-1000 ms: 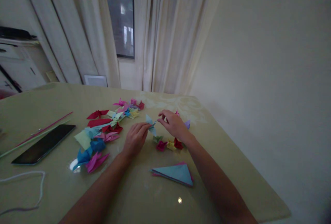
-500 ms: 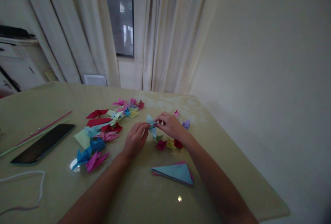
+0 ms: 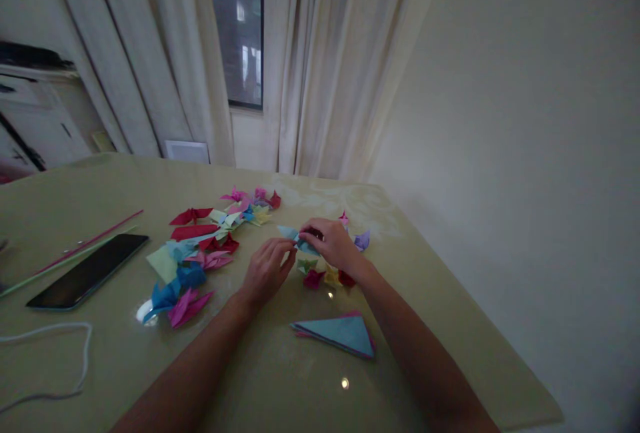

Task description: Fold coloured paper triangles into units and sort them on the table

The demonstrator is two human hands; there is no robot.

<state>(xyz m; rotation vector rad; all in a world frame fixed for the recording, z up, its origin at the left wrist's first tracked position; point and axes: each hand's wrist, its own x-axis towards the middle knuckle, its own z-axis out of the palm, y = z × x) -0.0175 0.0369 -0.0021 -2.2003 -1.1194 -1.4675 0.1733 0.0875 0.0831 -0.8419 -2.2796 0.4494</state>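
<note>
At the centre of the frame, just above the surface (image 3: 260, 386), you hold a light-blue paper piece (image 3: 288, 232) between both hands. Your right hand (image 3: 331, 243) has its grip pinched on the paper; your left hand (image 3: 267, 270) appears to pinch its near tip, thumb and fingertips pressed together, though the exact crease is too small to make out. Left of centre lies a long cluster of folded paper shapes (image 3: 211, 260) in reds, pinks, blues and pale greens. Below your right hand sits a short row of folded shapes (image 3: 332, 277), with a purple shape (image 3: 362, 240) to its upper right. These look finished; the piece in your fingers looks well advanced, its wing-like points formed. At lower centre, a stack of folded triangles (image 3: 337, 333), blue on top of pink, seems only part-folded, so that work appears left. Far left rests a dark phone (image 3: 90, 272).
</note>
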